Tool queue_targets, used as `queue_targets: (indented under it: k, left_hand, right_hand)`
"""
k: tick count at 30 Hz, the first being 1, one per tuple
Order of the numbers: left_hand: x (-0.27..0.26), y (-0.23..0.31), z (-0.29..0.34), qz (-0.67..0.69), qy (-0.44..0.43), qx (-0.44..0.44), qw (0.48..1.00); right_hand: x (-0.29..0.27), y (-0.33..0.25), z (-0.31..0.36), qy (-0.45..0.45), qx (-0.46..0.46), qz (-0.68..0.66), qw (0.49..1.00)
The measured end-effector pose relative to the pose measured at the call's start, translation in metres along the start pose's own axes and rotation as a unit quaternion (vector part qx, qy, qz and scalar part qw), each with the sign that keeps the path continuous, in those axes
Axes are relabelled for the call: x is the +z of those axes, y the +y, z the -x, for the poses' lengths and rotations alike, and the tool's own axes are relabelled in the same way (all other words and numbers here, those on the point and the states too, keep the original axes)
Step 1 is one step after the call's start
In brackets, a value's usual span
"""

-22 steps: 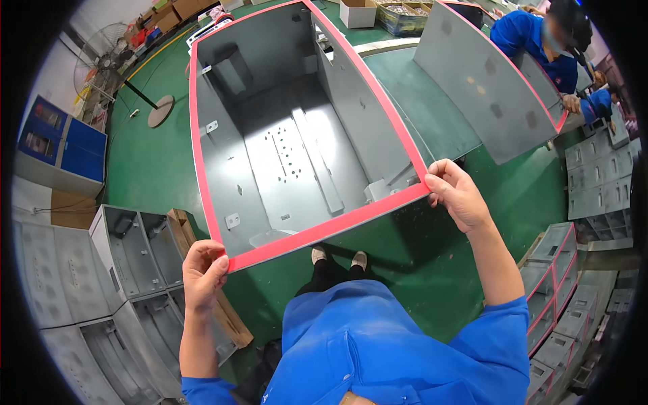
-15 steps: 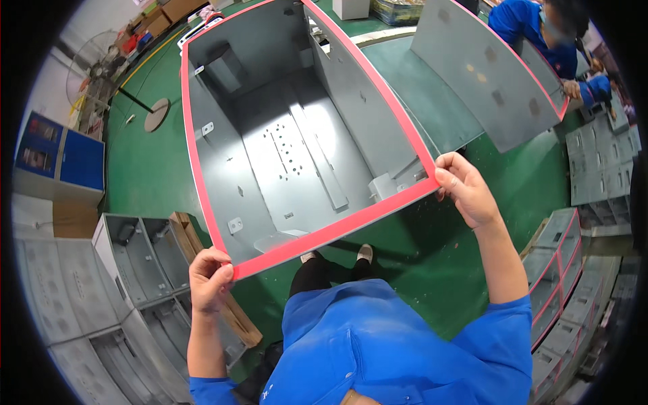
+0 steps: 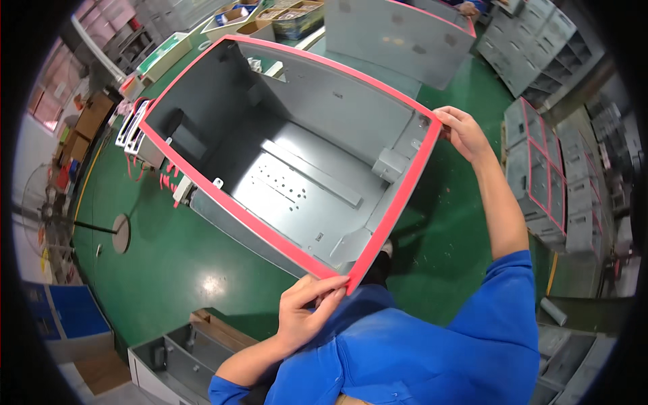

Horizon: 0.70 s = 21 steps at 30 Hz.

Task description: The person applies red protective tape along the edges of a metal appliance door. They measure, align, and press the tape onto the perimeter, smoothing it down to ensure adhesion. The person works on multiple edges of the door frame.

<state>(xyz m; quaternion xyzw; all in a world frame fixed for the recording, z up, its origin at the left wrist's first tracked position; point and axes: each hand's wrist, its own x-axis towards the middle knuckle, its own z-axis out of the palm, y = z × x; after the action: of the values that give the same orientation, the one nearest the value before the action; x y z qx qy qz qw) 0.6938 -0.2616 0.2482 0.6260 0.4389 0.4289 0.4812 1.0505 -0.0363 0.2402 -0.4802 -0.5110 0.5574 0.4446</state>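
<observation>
A large grey metal cabinet (image 3: 283, 182) lies with its opening facing up, a pink-red strip (image 3: 398, 206) running round its rim. My left hand (image 3: 307, 310) is closed on the near corner, with thumb and forefinger at the strip. At the right corner, my right hand (image 3: 464, 131) pinches the rim, thumb on top and the other fingers partly hidden beneath. Inside the cabinet are a pale bottom panel with punched holes, a long raised bar (image 3: 310, 173) and a small box-shaped bracket (image 3: 390, 164).
Beyond the cabinet, a grey panel (image 3: 398, 40) stands near another person's hand (image 3: 467, 9). Grey cabinets with red edging (image 3: 536, 155) stack at the right. A fan base (image 3: 121, 233) stands on the green floor at left. More grey housings (image 3: 189, 358) lie at lower left.
The view has turned, and the cabinet now lies slanted. My left hand, still at its corner, appears nearer my body and further right. My right hand stays at the other corner.
</observation>
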Motion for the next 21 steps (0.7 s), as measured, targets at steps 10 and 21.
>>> queue_targets:
  k: [10,21]
  left_hand:
    - [-0.047,0.038,-0.051,-0.087,-0.085,0.168,0.978]
    - [0.022,0.018,-0.146,0.286,-0.211,-0.245,0.902]
  right_hand:
    - [0.025,0.0,0.015,0.103,-0.018,-0.011,0.994]
    - [0.047,0.032,0.044,0.242,-0.065,-0.068,0.966]
